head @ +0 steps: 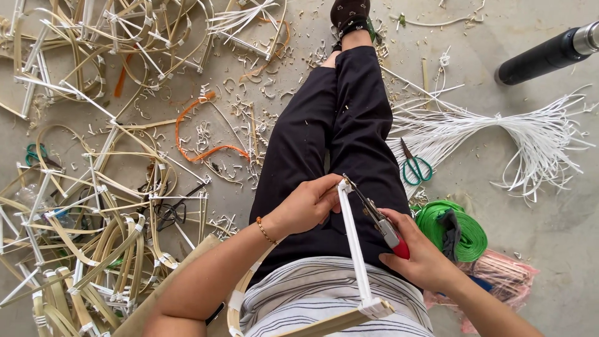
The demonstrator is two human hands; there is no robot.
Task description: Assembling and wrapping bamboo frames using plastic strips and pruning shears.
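Left hand [307,205] clamped on top of white-wrapped frame strip [352,240] at frame centre, right hand [419,257] gripped red-handled pliers [376,217] touching strip's tip, green tape roll [460,231] lay right.

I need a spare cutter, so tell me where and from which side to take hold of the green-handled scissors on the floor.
Take the green-handled scissors by the two finger loops, which lie at the end nearer the person. The blades point away, towards the white strip bundle. Come from above on the loop side, beside the green tape roll; they lie flat and closed, with bare floor around the loops.
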